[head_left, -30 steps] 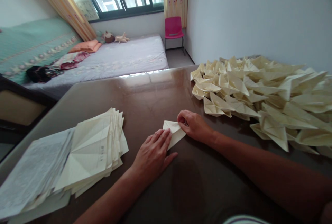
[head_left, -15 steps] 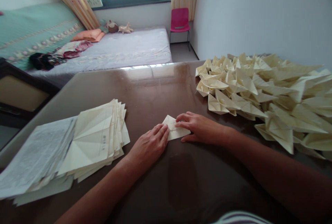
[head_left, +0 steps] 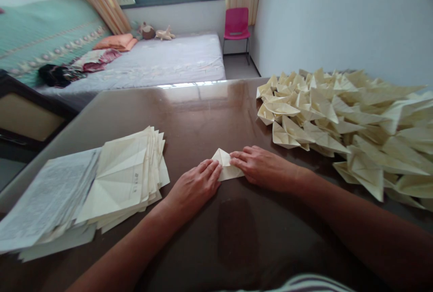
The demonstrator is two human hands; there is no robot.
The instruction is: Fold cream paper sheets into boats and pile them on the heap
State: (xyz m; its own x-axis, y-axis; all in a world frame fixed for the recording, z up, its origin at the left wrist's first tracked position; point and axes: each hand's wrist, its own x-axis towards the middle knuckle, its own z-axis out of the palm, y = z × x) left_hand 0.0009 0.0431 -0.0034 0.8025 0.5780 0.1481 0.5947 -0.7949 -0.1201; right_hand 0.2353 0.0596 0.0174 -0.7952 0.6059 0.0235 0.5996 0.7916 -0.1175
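Note:
A small piece of folded cream paper (head_left: pixel 231 173) lies on the brown table, its pointed top facing away from me. My left hand (head_left: pixel 199 183) rests on its left side, fingers close together and pressing it down. On the right side, my right hand (head_left: pixel 260 164) has its fingertips pressed together at the paper's edge; its thumb is mostly hidden. Both hands cover part of the paper, so its side corners do not show. A horizontal fold edge runs across the paper between the two hands.
A stack of creased cream sheets (head_left: pixel 118 174) lies at the left, overlapping a pile of printed grey sheets (head_left: pixel 57 195). A large heap of folded paper pieces (head_left: pixel 338 116) covers the table's right side. Beyond the table (head_left: pixel 182 120) are a bed (head_left: pixel 182 57) and a pink chair (head_left: pixel 236 23).
The fingers of my right hand have drawn together, and its thumb, earlier spread along the paper's lower right, is now tucked in. My left hand stays pressed on the paper.

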